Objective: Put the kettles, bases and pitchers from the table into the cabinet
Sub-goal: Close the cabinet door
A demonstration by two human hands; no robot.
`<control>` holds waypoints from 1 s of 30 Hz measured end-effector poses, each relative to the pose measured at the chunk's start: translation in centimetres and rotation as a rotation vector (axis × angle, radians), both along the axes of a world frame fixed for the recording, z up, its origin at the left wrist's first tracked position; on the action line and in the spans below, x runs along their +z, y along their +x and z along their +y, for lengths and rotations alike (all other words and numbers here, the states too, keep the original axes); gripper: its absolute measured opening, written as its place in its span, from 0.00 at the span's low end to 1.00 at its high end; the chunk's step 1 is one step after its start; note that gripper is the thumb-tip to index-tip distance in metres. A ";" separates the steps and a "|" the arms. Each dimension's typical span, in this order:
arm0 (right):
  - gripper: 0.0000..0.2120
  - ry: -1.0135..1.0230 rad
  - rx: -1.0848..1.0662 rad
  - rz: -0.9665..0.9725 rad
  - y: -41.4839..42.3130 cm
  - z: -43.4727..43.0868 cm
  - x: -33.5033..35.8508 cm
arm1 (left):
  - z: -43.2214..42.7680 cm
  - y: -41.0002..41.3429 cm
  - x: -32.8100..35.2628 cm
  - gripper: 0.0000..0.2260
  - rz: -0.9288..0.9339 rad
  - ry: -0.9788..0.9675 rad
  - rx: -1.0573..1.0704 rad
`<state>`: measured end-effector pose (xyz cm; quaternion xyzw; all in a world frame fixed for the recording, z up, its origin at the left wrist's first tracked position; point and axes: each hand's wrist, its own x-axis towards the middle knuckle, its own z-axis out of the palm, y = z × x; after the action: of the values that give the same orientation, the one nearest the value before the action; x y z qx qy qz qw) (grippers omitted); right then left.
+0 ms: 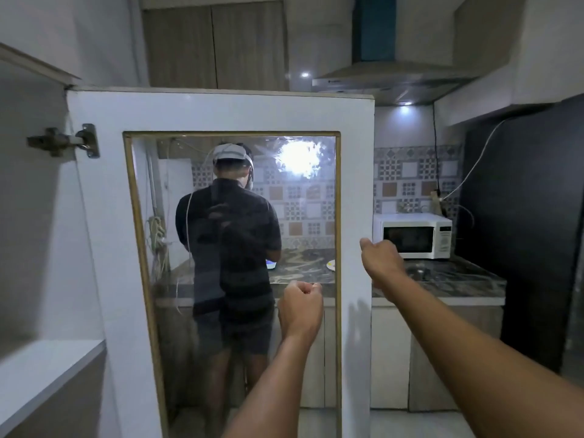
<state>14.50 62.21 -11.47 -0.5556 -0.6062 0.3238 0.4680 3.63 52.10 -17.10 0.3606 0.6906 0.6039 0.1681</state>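
The white cabinet door (104, 191) with a glass pane (303, 216) stands swung wide in front of me. My right hand (380, 259) is at the door's right edge, thumb on the front of the frame and fingers curled round the edge. My left hand (300, 306) is a closed fist in front of the lower part of the glass, holding nothing. The cabinet's inside (28, 216) shows at the left with a white shelf (47, 371); nothing stands on the part I can see. No kettle, base or pitcher is in view.
Through the glass a person (234, 235) stands with their back to me at a marble counter (458, 276). A white microwave (414, 235) sits on the counter to the right, under a range hood (392, 80). A dark fridge (531, 216) fills the far right.
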 end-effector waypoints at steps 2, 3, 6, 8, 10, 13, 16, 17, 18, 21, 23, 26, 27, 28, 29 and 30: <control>0.23 0.008 -0.023 0.017 2.1 2.5 1.0 | 2.6 1.9 0.3 0.07 0.000 0.003 0.028; 0.25 0.010 -0.023 0.026 2.8 3.8 1.5 | 3.7 2.7 0.4 0.07 0.003 0.006 0.047; 0.29 -0.001 0.026 0.034 3.8 7.1 2.5 | 7.0 4.9 0.7 0.06 0.001 0.005 0.106; 0.33 -0.014 0.110 0.066 3.9 8.9 2.9 | 9.0 5.9 0.5 0.06 -0.005 -0.017 0.126; 0.34 -0.012 0.214 0.097 3.6 10.5 3.0 | 10.6 6.5 0.1 0.06 -0.010 -0.038 0.142; 0.37 -0.034 0.372 0.135 2.7 12.1 3.3 | 11.9 7.0 0.0 0.05 -0.009 -0.059 0.175; 0.32 -0.035 0.432 0.138 2.4 12.8 2.8 | 12.3 7.3 -0.2 0.06 0.030 -0.086 0.230; 0.28 -0.024 0.421 0.124 2.6 13.0 2.6 | 12.1 7.5 -0.2 0.07 0.055 -0.087 0.241; 0.24 -0.012 0.415 0.120 2.8 13.1 2.5 | 12.0 7.7 -0.2 0.08 0.079 -0.090 0.248; 0.22 -0.011 0.422 0.136 3.9 12.2 2.7 | 11.3 8.7 0.2 0.09 0.128 -0.100 0.240; 0.25 -0.006 0.415 0.119 4.6 11.1 3.0 | 10.8 9.6 0.6 0.11 0.149 -0.097 0.236; 0.30 0.004 0.398 0.111 5.9 9.1 3.3 | 9.2 11.3 1.2 0.16 0.198 -0.092 0.237; 0.30 0.008 0.393 0.114 6.3 8.5 3.3 | 8.5 12.0 1.4 0.18 0.215 -0.100 0.236; 0.29 0.018 0.389 0.114 6.5 8.1 3.3 | 8.0 12.5 1.4 0.20 0.229 -0.110 0.234; 0.28 0.022 0.388 0.105 7.1 7.0 3.3 | 7.0 13.1 1.4 0.22 0.239 -0.116 0.232; 0.26 0.035 0.383 0.096 7.6 6.1 3.2 | 5.9 13.8 1.3 0.24 0.234 -0.123 0.228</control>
<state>22.08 68.26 -8.24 -0.4058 -0.6835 0.4223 0.4357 17.43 58.05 -15.78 0.3370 0.7774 0.5297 0.0388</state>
